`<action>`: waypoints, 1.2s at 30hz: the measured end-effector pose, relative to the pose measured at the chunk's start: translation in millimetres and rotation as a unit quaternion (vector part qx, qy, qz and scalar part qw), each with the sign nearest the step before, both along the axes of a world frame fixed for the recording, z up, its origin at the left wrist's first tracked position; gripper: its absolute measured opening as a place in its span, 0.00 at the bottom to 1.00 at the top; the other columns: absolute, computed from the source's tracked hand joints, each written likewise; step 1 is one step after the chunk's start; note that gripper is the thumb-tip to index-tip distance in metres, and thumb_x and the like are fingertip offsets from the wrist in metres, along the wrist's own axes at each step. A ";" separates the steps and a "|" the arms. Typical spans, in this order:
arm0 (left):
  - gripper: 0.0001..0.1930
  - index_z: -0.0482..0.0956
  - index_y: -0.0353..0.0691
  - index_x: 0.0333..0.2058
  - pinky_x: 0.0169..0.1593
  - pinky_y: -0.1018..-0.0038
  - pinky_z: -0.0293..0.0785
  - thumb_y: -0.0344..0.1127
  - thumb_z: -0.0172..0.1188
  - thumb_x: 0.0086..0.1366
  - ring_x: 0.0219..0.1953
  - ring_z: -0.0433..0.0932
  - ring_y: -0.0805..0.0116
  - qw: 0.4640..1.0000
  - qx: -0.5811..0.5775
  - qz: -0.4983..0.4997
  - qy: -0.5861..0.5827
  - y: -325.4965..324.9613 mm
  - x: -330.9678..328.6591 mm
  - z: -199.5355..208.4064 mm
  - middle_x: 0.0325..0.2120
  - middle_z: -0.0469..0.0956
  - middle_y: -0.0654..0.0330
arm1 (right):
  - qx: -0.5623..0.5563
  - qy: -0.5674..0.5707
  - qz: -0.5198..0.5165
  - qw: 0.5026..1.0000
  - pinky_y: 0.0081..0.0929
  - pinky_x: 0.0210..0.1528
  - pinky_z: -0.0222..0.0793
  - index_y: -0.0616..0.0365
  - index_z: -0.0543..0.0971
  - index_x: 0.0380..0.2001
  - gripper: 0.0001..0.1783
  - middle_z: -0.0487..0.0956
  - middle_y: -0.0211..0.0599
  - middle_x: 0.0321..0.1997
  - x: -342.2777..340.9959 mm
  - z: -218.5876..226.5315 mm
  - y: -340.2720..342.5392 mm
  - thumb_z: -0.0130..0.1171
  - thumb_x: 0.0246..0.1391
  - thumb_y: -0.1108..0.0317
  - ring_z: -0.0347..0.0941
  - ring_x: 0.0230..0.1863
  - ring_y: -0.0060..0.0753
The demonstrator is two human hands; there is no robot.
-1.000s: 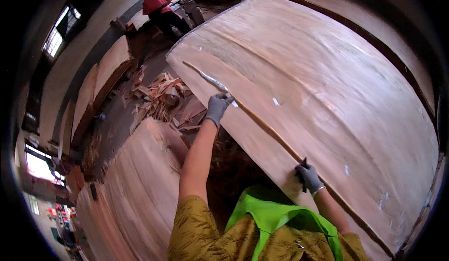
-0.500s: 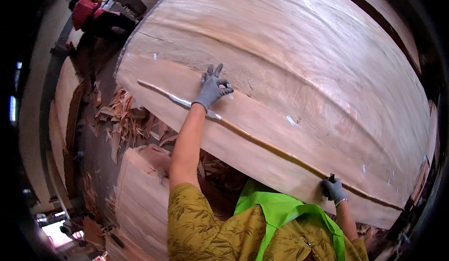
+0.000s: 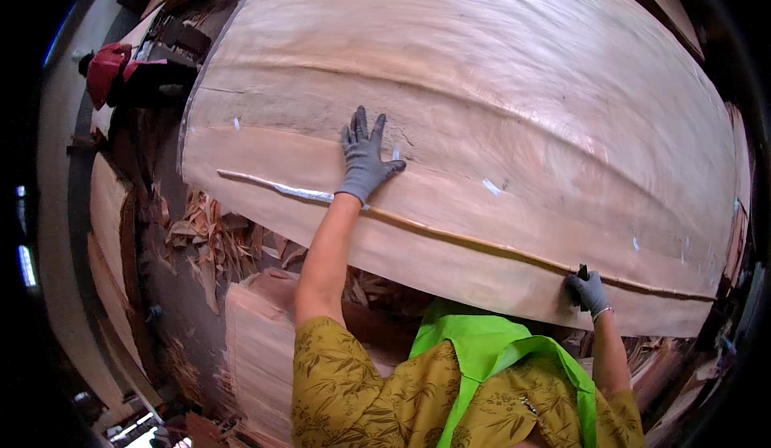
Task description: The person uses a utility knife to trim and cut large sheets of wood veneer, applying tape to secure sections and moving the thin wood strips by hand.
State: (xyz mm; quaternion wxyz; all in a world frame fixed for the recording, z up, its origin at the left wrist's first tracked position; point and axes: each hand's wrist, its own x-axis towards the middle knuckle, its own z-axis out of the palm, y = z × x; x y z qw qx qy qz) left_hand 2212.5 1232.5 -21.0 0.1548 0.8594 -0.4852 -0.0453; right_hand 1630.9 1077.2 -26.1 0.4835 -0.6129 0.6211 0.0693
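A large pale wood veneer sheet (image 3: 514, 70) spreads in front of me, with a smoother veneer strip (image 3: 450, 199) along its near side. My left hand (image 3: 367, 157), in a grey glove, lies on the strip's seam with fingers spread, beside a small white tape piece (image 3: 396, 152). In my gloved right hand (image 3: 591, 292), by the near right edge, is a small dark tool; its exact kind is hidden by my fingers. Between my hands runs a long thin stick (image 3: 482, 246), its left part wrapped in something silvery-white, passing under my left wrist. Another tape piece (image 3: 491, 187) crosses the seam.
Scraps of torn veneer (image 3: 213, 235) heap on the floor to the left. A stack of veneer (image 3: 261, 351) stands close at my left side, and more boards (image 3: 108, 207) lean farther left. A person in red (image 3: 104, 74) works at the far left.
My left hand has gone from a thumb-and-finger pinch to lying flat with fingers spread. The right hand still grips the dark tool. The whole view has turned slightly.
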 end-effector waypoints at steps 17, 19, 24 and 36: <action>0.35 0.46 0.38 0.65 0.67 0.58 0.34 0.47 0.46 0.65 0.69 0.41 0.61 0.965 0.228 0.051 -0.119 -17.5 -72.9 -2.4 0.67 0.43 0.54 | 0.101 -0.137 0.032 0.985 0.25 0.15 0.64 0.59 0.78 0.16 0.14 0.74 0.31 0.12 9.5 32.9 -1.3 0.59 0.45 0.60 0.68 0.12 0.24; 0.35 0.47 0.39 0.65 0.67 0.59 0.37 0.47 0.47 0.65 0.69 0.42 0.59 0.950 0.253 0.053 -0.174 -42.3 -122.2 47.7 0.67 0.44 0.52 | 0.064 -0.149 0.034 0.986 0.25 0.15 0.65 0.58 0.79 0.16 0.14 0.75 0.33 0.13 -5.7 33.0 5.4 0.59 0.45 0.60 0.69 0.12 0.25; 0.32 0.52 0.37 0.63 0.66 0.60 0.44 0.45 0.48 0.64 0.67 0.45 0.52 0.965 0.076 -0.033 -0.250 -41.0 -230.7 47.1 0.66 0.45 0.47 | -0.007 -0.254 0.048 0.966 0.29 0.22 0.70 0.57 0.80 0.25 0.08 0.79 0.36 0.19 -43.3 25.8 39.1 0.57 0.44 0.65 0.75 0.19 0.30; 0.24 0.66 0.31 0.54 0.62 0.61 0.56 0.34 0.56 0.60 0.64 0.53 0.42 0.898 0.024 -0.377 0.224 -47.1 -726.8 50.5 0.62 0.51 0.34 | -0.044 -0.250 -0.275 0.927 0.29 0.36 0.70 0.56 0.79 0.39 0.11 0.79 0.36 0.30 -525.8 -5.1 195.5 0.54 0.53 0.65 0.73 0.30 0.27</action>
